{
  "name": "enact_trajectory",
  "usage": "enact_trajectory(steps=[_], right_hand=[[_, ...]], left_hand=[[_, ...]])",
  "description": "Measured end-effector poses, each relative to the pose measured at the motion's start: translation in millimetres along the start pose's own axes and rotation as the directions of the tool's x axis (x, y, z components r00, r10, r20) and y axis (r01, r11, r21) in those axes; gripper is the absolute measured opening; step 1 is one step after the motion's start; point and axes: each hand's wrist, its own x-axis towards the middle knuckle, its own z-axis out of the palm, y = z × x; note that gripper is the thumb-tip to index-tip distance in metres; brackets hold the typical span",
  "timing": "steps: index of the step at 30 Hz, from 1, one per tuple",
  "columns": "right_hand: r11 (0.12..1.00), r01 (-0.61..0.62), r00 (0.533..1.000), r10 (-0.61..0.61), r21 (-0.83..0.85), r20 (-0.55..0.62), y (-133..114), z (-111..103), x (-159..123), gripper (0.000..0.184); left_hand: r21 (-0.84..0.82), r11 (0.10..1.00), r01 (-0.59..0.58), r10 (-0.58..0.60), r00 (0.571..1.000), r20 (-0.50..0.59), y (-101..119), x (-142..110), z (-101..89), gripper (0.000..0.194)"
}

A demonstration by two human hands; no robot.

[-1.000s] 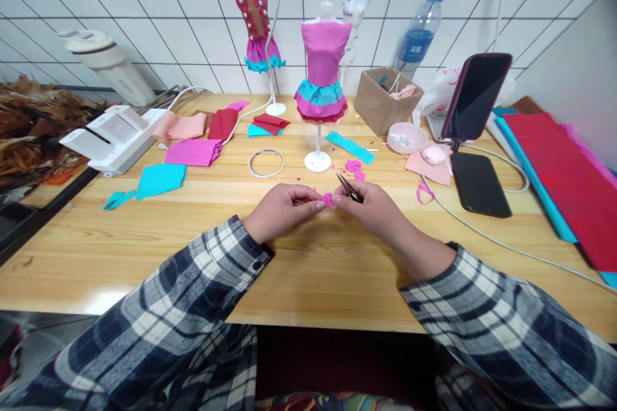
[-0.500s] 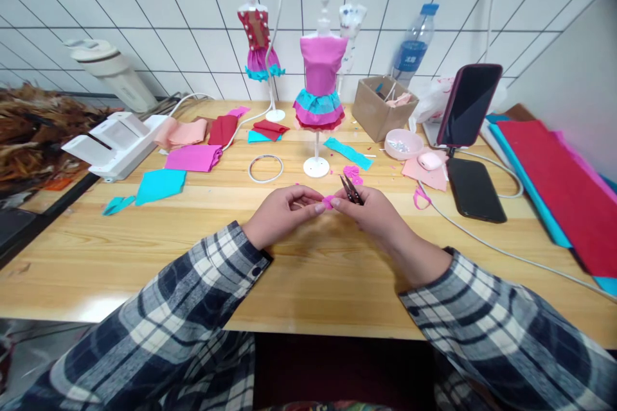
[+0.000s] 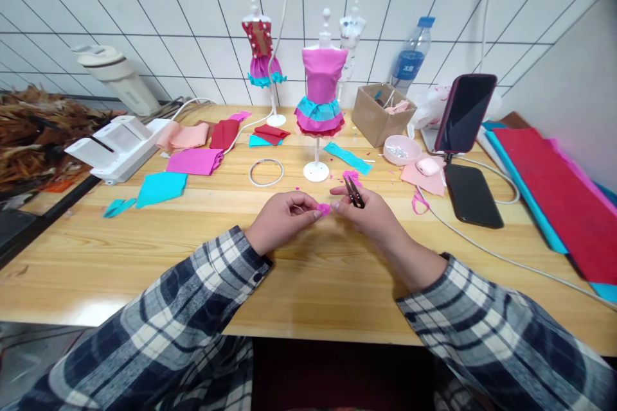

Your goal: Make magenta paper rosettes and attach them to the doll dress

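Observation:
Between its thumb and fingers, my left hand (image 3: 285,219) pinches a small magenta paper piece (image 3: 323,209). Just right of that piece, my right hand (image 3: 372,217) carries dark thread snips (image 3: 355,192), blades pointing up and away. Its thumb and forefinger tips are close to the paper piece but look slightly apart from it. Beyond the hands lies another ruffled magenta piece (image 3: 351,176). A small dress form (image 3: 324,74) in a magenta top and tiered blue, magenta and red skirt stands upright behind it.
Crepe paper sheets (image 3: 195,161) lie at left, near a white holder (image 3: 120,148). A bracelet-like ring (image 3: 266,173) and blue strip (image 3: 348,158) flank the form's base. To the right are a cardboard box (image 3: 383,117), a bowl of beads (image 3: 402,150), a black phone (image 3: 473,196) and a white cable (image 3: 486,255).
My right fingertips have come off the magenta piece, which stays in my left hand. The right forefinger has straightened. The camera view has tilted up slightly.

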Motion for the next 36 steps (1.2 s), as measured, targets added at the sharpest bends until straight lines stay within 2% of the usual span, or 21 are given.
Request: enact_trajectory(steps=[5, 8, 13, 15, 18, 22, 27, 30, 32, 36], right_hand=[[0.99, 0.027, 0.986, -0.004, -0.138, 0.168, -1, -6, 0, 0.03], [0.987, 0.038, 0.982, -0.008, -0.157, 0.189, 0, -4, 0, 0.024], [0.999, 0.029, 0.997, -0.027, -0.026, 0.074, 4, 1, 0, 0.028], [0.997, 0.016, 0.999, -0.019, 0.074, 0.028, 5, 6, -2, 0.03], [0.983, 0.013, 1.0, -0.014, 0.182, 0.001, 6, 13, -4, 0.034], [0.978, 0.011, 1.0, -0.009, 0.209, -0.011, 5, 17, -6, 0.037], [0.994, -0.007, 0.999, 0.001, 0.108, 0.054, 5, 11, -7, 0.036], [0.994, 0.069, 0.991, -0.059, -0.082, 0.119, 8, 8, -9, 0.041], [0.968, 0.127, 0.975, -0.082, -0.218, 0.208, 10, 7, -10, 0.043], [0.912, 0.224, 0.944, -0.115, -0.344, 0.31, 8, 8, -12, 0.043]], left_hand=[[0.169, 0.978, -0.121, 0.11, 0.991, 0.073, 3, -2, -0.9, 0.021], [0.224, 0.965, -0.138, 0.125, 0.99, 0.069, 4, -2, -1.1, 0.021], [0.011, 1.0, -0.025, 0.025, 1.0, 0.012, 1, 0, 1.5, 0.04], [-0.062, 0.998, 0.003, -0.002, 1.0, 0.008, -1, 0, 4.3, 0.037], [-0.123, 0.992, 0.002, -0.009, 0.999, -0.052, -3, 1, 8.0, 0.031], [-0.16, 0.987, -0.018, 0.003, 0.996, -0.094, -1, 0, 8.4, 0.029], [-0.181, 0.983, 0.017, -0.026, 0.999, -0.046, 0, 0, 1.7, 0.029], [-0.211, 0.977, 0.009, -0.023, 0.998, -0.064, -1, 0, -2.5, 0.027], [-0.233, 0.972, -0.002, -0.011, 0.999, -0.051, -2, 0, -4.0, 0.026], [-0.239, 0.971, -0.006, 0.002, 1.0, -0.016, 0, 0, -4.1, 0.026]])
